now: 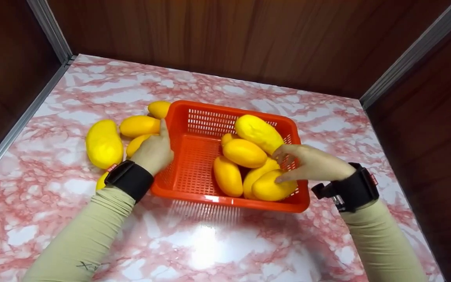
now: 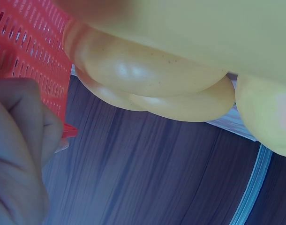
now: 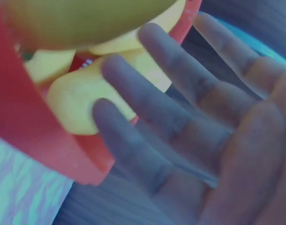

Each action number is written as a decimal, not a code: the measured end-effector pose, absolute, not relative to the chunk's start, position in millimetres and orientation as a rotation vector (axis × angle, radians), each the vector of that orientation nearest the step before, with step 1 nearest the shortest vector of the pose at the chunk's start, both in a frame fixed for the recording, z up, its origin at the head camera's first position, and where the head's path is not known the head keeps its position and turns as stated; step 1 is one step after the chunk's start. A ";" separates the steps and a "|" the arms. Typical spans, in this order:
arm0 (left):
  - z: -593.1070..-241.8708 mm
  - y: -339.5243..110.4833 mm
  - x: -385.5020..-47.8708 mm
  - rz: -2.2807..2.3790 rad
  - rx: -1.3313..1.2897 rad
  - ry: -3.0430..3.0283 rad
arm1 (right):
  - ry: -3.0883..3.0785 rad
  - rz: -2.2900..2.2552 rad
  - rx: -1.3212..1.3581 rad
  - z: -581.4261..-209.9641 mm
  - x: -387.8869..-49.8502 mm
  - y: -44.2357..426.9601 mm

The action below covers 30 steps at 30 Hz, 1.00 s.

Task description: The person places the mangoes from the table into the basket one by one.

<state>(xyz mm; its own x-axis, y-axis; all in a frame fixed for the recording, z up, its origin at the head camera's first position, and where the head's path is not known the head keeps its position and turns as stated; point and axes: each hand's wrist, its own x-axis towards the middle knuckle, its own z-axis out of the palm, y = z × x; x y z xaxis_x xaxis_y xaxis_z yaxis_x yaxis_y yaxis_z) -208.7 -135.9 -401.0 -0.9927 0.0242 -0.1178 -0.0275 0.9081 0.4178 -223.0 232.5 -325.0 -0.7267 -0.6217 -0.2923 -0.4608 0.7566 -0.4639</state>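
Observation:
A red plastic basket (image 1: pixel 198 166) with slotted walls holds several yellow mangoes (image 1: pixel 245 153) in its right half. My left hand (image 1: pixel 153 152) grips the basket's left rim; in the left wrist view its curled fingers (image 2: pixel 28 103) lie against the slotted wall. My right hand (image 1: pixel 311 162) is over the basket's right end, beside a mango (image 1: pixel 274 186) at the near right corner. In the right wrist view its fingers (image 3: pixel 143 89) are spread and fairly straight, with nothing held between them. Whether the fingertips touch the fruit I cannot tell.
Several more mangoes (image 1: pixel 104 145) lie on the marbled pink-and-white table (image 1: pixel 131 246) left of the basket, some partly hidden by my left hand and wrist. Dark wood-look panels (image 1: pixel 210 43) with metal corner strips enclose the back and sides.

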 end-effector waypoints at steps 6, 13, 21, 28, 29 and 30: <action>-403.4 -135.2 -208.9 0.625 0.014 2.977 | 2.625 -0.651 -0.742 -329.0 -232.2 241.3; -404.0 -135.0 -209.4 0.622 0.012 2.986 | 2.730 -0.792 -0.616 -338.6 -243.1 253.8; -403.7 -135.4 -208.5 0.631 0.016 2.992 | 2.894 -0.856 -0.490 -355.8 -251.7 262.8; -403.2 -135.8 -208.3 0.640 0.010 2.982 | 3.007 -0.795 -0.395 -372.9 -256.5 267.3; -402.7 -135.7 -208.1 0.647 0.007 2.978 | 3.012 -0.795 -0.385 -375.1 -257.2 268.0; -402.2 -135.6 -207.9 0.651 0.003 2.973 | 3.013 -0.796 -0.375 -377.2 -257.7 268.7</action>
